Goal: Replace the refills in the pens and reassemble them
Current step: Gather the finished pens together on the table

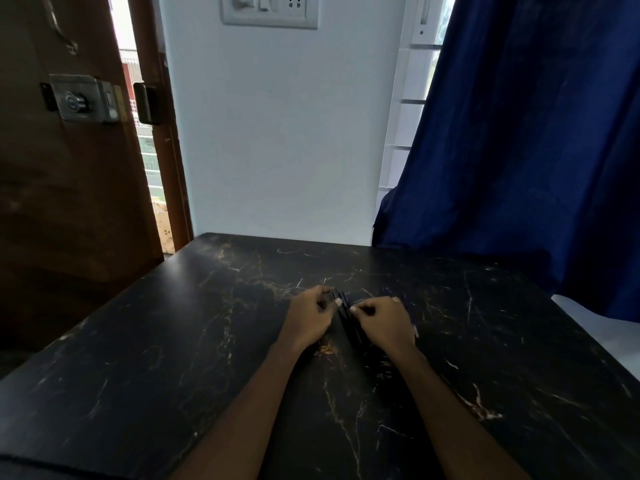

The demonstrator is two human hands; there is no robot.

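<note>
Pens [347, 315] in left hand [308, 318] and right hand [384, 322], on black table [173, 358].

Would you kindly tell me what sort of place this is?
Probably a room in a home: a wooden door with a latch lock, a wall switch-and-socket plate, and a blue curtain.

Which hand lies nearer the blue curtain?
The right hand; the left hand lies on the door's side of the dark pens between them.
</note>
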